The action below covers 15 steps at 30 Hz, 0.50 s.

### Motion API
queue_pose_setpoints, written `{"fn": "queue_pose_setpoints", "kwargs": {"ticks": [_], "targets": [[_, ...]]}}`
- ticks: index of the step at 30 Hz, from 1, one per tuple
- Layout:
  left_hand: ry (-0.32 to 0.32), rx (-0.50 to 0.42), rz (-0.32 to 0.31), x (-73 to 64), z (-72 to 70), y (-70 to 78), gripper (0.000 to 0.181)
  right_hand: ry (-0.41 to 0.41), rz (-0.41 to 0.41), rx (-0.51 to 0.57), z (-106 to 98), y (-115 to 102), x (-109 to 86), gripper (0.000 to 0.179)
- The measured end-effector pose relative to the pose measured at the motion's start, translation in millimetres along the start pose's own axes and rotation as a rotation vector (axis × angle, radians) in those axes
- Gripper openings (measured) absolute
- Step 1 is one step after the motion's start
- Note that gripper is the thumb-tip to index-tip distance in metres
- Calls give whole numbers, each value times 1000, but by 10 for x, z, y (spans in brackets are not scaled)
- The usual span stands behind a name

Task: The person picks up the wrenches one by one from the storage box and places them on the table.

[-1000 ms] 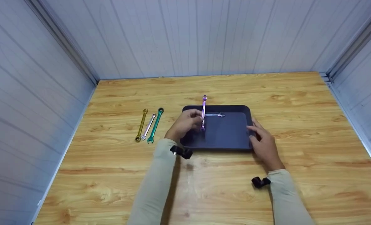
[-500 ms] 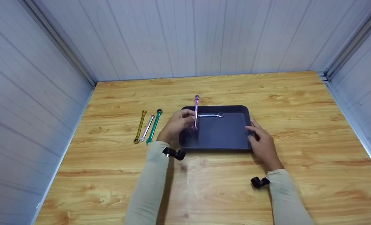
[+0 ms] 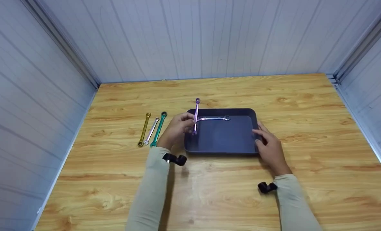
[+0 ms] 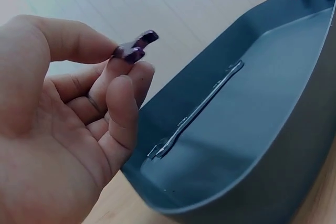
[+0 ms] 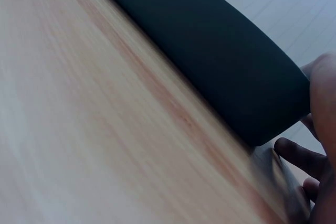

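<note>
My left hand point(image 3: 177, 128) pinches a purple combination wrench point(image 3: 196, 110) between thumb and fingers. The wrench stands nearly upright above the left side of a dark grey tray point(image 3: 225, 138). In the left wrist view, only its open-jaw end point(image 4: 131, 51) pokes out past the fingertips. Inside the tray, along the far wall, lies a silver wrench point(image 3: 214, 118), flat and sideways. At the tray's right rim my right hand point(image 3: 270, 149) holds on, some fingers over the edge and others outside. The right wrist view has the tray's outer wall point(image 5: 210, 61) and part of that hand.
Left of the tray, a gold wrench point(image 3: 144, 130), a silver wrench point(image 3: 151, 131) and a green wrench point(image 3: 159, 128) lie side by side on the wooden table point(image 3: 222, 189). White panel walls stand behind and on both sides.
My left hand has moved left with the purple wrench, from over the tray's inner left part toward its left edge. More of the silver wrench in the tray shows. The right hand stays at the rim.
</note>
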State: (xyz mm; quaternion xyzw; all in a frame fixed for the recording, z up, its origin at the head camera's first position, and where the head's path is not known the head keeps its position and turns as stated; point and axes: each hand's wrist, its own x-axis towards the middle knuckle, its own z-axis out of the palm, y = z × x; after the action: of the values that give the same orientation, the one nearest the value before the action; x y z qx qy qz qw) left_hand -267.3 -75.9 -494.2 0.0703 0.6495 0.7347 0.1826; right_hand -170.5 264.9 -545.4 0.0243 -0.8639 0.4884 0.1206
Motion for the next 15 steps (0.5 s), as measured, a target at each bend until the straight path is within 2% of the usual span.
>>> {"fn": "queue_pose_setpoints", "kwargs": {"ticks": [5, 9, 12, 15], "targets": [[54, -32, 17, -23, -25, 7, 11, 9, -2, -2, -3, -1, 3, 39], [95, -39, 23, -31, -41, -5, 16, 14, -7, 14, 6, 5, 8, 38], [129, -40, 17, -45, -61, -15, 21, 15, -8, 17, 11, 10, 9, 38], [164, -77, 7, -55, -88, -19, 17, 16, -7, 12, 11, 9, 10, 38]]}}
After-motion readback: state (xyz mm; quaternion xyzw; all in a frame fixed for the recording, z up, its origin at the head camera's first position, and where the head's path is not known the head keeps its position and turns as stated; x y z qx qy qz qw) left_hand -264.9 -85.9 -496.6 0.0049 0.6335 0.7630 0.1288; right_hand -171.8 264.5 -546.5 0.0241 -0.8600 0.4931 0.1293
